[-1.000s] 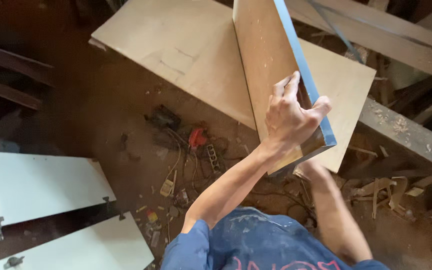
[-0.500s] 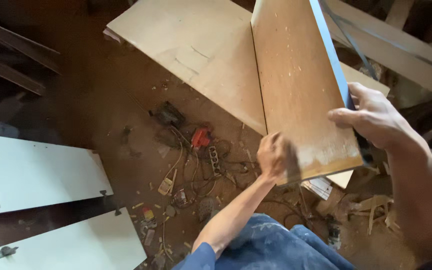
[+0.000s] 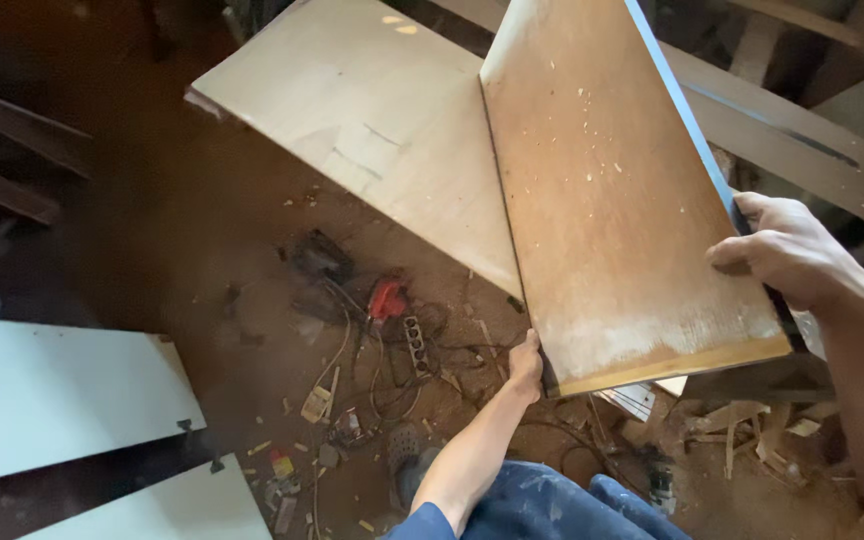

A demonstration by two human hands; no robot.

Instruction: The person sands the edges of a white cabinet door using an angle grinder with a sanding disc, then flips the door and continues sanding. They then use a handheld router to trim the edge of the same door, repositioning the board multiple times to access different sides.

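I hold a brown wooden board [image 3: 612,210] with a blue edge strip, tilted up over the floor. My left hand [image 3: 527,365] grips its lower left corner from beneath. My right hand [image 3: 787,250] is wrapped over the blue right edge near the bottom. Sawdust specks and a pale smear cover the board's face. Behind it a larger pale panel [image 3: 372,130] lies flat, and the held board covers part of it.
White cabinet panels with hinges [image 3: 62,410] lie at the lower left. On the dirt floor sit a red power tool [image 3: 387,298], a power strip [image 3: 415,343], cables and wood scraps [image 3: 752,420]. Timber beams [image 3: 802,140] cross the upper right.
The board has swung flatter and closer to me. My left hand left the blue edge and went down to the lower corner, while my right hand came up onto that edge.
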